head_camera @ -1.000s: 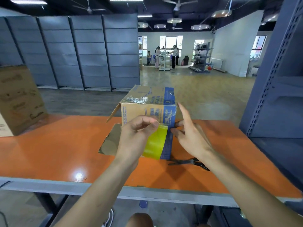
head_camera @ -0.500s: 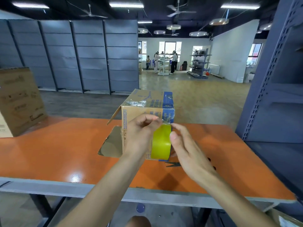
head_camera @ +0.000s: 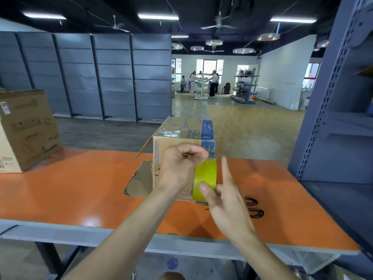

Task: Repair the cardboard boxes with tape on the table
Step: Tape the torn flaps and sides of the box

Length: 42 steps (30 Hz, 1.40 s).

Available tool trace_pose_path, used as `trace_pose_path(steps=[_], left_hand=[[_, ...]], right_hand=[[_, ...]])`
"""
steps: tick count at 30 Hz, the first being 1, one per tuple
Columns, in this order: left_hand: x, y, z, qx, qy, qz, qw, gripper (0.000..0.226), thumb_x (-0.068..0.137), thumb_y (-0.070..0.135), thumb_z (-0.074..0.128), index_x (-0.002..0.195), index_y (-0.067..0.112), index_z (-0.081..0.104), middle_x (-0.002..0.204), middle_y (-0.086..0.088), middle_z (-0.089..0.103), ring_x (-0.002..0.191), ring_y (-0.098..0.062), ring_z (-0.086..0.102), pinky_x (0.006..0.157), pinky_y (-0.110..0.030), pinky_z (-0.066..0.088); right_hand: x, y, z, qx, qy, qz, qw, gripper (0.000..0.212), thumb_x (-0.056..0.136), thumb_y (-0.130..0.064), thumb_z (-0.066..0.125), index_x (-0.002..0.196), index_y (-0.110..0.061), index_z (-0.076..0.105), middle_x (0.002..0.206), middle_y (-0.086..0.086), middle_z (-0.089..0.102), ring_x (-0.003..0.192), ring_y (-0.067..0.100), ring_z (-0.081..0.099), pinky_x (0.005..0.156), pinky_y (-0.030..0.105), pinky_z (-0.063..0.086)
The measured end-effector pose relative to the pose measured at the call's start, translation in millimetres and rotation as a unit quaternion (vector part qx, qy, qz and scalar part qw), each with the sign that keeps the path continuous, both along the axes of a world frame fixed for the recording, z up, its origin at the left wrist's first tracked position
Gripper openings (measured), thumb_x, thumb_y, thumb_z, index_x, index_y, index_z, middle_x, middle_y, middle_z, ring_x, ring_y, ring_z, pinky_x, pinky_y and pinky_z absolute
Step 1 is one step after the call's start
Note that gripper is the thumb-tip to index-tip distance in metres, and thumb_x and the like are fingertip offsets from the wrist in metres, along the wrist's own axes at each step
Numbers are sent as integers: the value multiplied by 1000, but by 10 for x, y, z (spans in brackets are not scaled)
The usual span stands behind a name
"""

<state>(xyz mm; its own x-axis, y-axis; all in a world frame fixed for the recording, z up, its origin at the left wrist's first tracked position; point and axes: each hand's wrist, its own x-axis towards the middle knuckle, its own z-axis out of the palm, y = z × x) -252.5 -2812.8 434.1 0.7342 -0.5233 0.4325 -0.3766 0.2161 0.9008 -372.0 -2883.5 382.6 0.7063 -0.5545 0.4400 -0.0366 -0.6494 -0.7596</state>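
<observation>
Looking at the head view: left hand point(head_camera: 179, 168) covers most of the near face of the small cardboard box point(head_camera: 181, 134), and the tape roll itself is hidden behind that hand. Fingers clenched, pinching the top end of the yellow tape strip point(head_camera: 205, 178). Right hand point(head_camera: 226, 199) at 4 o'clock of the strip: thumb tip on its lower end, index finger up and loose, other fingers curled; can't tell if it grips the strip or only presses it. Strip's long axis runs vertical, 12 to 6, down the box's near right corner. Box sits mid-table point(head_camera: 70, 188), a loose side flap splayed toward 9. Scissors point(head_camera: 252, 208) half hidden behind the right hand, only the black handles clear. Big box point(head_camera: 26, 128) at 9 o'clock, cut off by the frame edge
</observation>
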Motion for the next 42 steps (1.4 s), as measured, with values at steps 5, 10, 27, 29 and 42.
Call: trace_pose_path(steps=[5, 10, 27, 29, 42], left_hand=[[50, -77, 139, -10, -43, -2, 999, 19, 89, 6, 76, 76, 21, 77, 73, 13, 73, 69, 1, 64, 73, -14, 50], [227, -232, 351, 16, -84, -1, 996, 6, 91, 8, 75, 85, 9, 78, 70, 13, 71, 64, 7, 61, 65, -9, 46], [808, -489, 556, 67, -120, -37, 990, 6, 90, 16, 77, 84, 15, 78, 77, -1, 78, 85, -18, 76, 100, -41, 55], [854, -471, 576, 71, -118, -49, 989, 9, 90, 15, 77, 82, 18, 78, 78, -2, 78, 86, -19, 76, 102, -44, 54], [979, -567, 456, 156, -204, 36, 966, 10, 85, 34, 82, 82, 25, 77, 78, 9, 76, 80, -9, 72, 84, -39, 58]], right_hand=[[93, -52, 116, 87, 20, -37, 995, 79, 101, -44, 55, 162, -27, 8, 99, -16, 69, 104, 12, 62, 94, 37, 48], [165, -107, 219, 79, 23, -48, 995, 60, 104, -41, 50, 158, -23, 30, 156, -5, 43, 146, 16, 37, 114, 29, 29], [483, -264, 498, 169, -48, -74, 982, 19, 100, -39, 60, 103, -22, 69, 90, -8, 71, 59, -4, 59, 48, 8, 40], [481, -210, 522, 181, -49, -58, 981, 17, 100, -37, 59, 103, -23, 68, 88, -4, 72, 55, 0, 58, 45, 10, 41], [500, -112, 514, 202, -47, -44, 977, 16, 101, -36, 59, 105, -24, 68, 100, 7, 72, 51, -4, 57, 46, 11, 43]])
